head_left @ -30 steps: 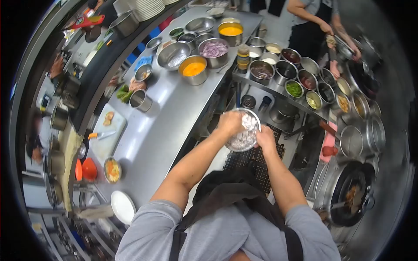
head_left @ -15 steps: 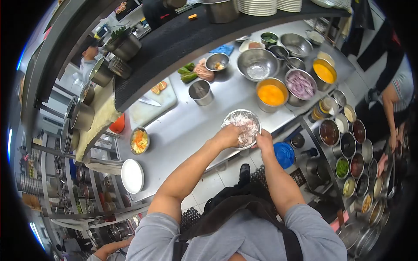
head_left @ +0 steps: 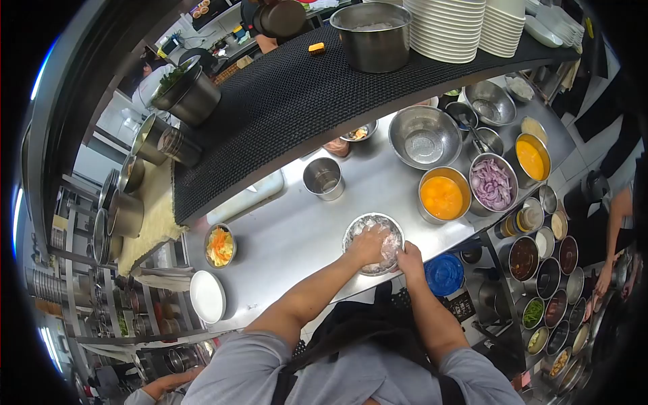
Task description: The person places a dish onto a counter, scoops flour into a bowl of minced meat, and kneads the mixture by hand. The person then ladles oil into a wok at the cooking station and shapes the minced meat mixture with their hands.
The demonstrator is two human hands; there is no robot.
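metal bowl (head_left: pixel 373 217), round, mouth up, right fingers (head_left: pixel 404 254) clamped on rim, left fingers (head_left: pixel 373 237) unclear

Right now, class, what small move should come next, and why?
Perhaps turn the pale pink, white-dusted pieces over: the left hand is in the round metal bowl among them, some patches look pinker, and the right hand holds the edge.

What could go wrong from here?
1. Bowl appears close to the counter's front edge; if the right hand's rim hold slips, it could tip off.
2. Left hand is inside among the floury pieces; brisk mixing might push some over the rim.
3. A wide swing could knock the nearby pot of orange liquid.
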